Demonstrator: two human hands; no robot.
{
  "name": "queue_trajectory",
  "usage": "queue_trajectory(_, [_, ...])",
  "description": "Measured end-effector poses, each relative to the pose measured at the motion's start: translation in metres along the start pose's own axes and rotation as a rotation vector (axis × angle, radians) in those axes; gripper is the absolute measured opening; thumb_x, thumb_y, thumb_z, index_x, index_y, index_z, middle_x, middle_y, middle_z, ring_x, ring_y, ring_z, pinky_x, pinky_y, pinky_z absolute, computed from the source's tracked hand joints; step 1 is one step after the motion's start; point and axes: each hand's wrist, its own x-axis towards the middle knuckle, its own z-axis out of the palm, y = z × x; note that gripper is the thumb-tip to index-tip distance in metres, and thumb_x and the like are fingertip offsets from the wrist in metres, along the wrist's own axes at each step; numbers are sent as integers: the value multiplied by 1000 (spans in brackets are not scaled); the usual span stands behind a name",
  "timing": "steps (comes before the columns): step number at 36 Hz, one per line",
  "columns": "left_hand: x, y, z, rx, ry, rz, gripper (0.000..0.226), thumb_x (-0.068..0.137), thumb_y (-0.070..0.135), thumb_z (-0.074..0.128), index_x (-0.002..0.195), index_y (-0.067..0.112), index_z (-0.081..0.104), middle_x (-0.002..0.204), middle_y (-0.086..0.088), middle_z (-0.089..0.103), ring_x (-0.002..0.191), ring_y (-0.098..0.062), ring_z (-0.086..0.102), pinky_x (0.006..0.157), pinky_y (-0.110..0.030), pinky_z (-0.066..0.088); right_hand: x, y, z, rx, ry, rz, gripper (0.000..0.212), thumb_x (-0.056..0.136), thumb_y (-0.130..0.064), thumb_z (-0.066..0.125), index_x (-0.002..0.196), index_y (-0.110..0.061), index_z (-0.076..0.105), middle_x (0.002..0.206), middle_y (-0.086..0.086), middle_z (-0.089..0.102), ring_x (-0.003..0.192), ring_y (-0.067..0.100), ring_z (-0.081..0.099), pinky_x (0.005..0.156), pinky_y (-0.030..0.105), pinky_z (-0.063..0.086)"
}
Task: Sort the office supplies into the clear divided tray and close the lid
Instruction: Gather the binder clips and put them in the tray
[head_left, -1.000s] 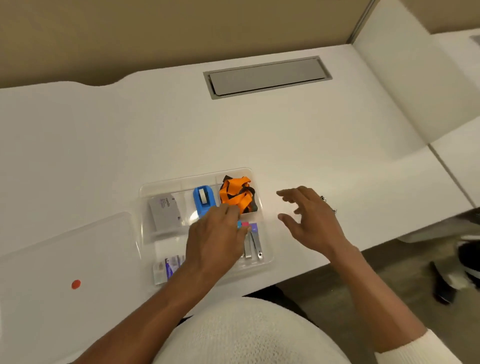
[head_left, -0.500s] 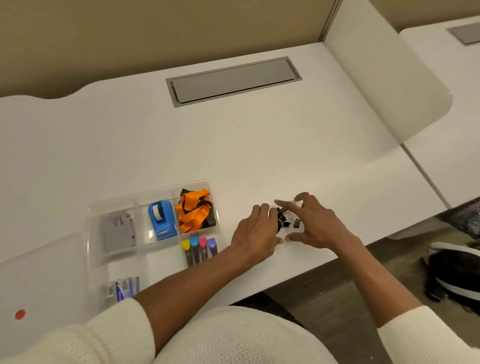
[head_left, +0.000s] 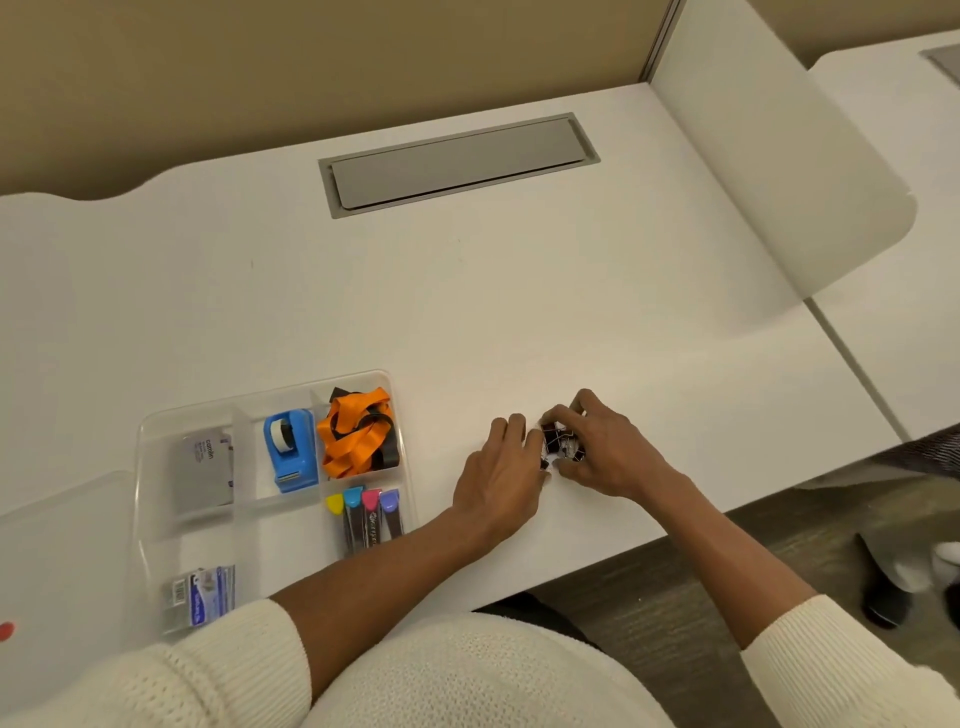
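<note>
Right of centre in the lower half of the frame, the left hand (head_left: 501, 480) and the right hand (head_left: 605, 452) meet on the white desk (head_left: 519, 291), their fingers curled in around a small cluster of black binder clips (head_left: 561, 442) that sits near the desk's front edge, though whether either hand truly pinches the clips cannot be told. The clear divided tray (head_left: 150, 426) lies at lower left, well apart from the clips, holding a blue tape dispenser (head_left: 291, 449), an orange lanyard (head_left: 358, 434) and coloured markers (head_left: 366, 514), with its lid (head_left: 57, 551) flat at the far left edge. Bare desk stretches across the middle of the frame up to a grey hatch (head_left: 457, 163).
</note>
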Motion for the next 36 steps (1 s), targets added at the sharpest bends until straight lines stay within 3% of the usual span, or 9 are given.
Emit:
queue_trajectory(9, [2,4,-2,73,40,57,25,94,23,72,113,9,67,110,-9,60,99,-26,57,52,-29,43,0,6,7,62,48,10,54,79,-31,76,128,-34,54,111,-3,46,77,22,61,70,40,58])
queue_trajectory(12, [1,6,-3,77,25,49,26,94,20,71,118,10,65,112,-9,60,102,-26,57,55,-32,50,0,4,9,79,78,22,51,79,-32,74,127,-32,55,109,-3,46,76,21,59,69,41,57])
queue_trajectory(18, [0,7,-5,100,30,42,31,90,9,73,120,9,64,115,-10,61,106,-27,56,55,-29,43,0,3,15,130,147,70,49,79,-33,75,124,-33,58,107,-4,47,81,21,63,69,40,57])
queue_trajectory(22, [3,3,-4,34,56,6,27,100,14,62,126,11,59,122,-8,57,113,-26,50,69,-32,53,0,2,17,150,185,113,49,77,-31,76,121,-34,56,104,-3,48,79,20,63,67,39,58])
queue_trajectory(29, [3,-6,-10,-113,146,-69,17,97,12,64,114,11,66,118,-6,58,108,-23,49,71,-31,49,3,-1,14,289,237,225,45,72,-28,77,111,-38,59,99,-2,54,76,11,61,70,30,49])
queue_trajectory(33, [1,-10,-13,-245,193,-95,14,94,15,70,107,11,70,110,-4,59,103,-21,50,77,-33,50,2,-4,9,415,261,290,41,69,-23,77,102,-42,62,94,-2,60,70,15,69,74,36,57])
queue_trajectory(36, [-1,-11,-20,-326,244,-123,13,94,20,73,105,14,72,106,0,60,99,-17,51,75,-30,50,2,-6,5,525,263,310,40,70,-19,78,98,-43,64,95,2,65,60,14,73,69,36,60])
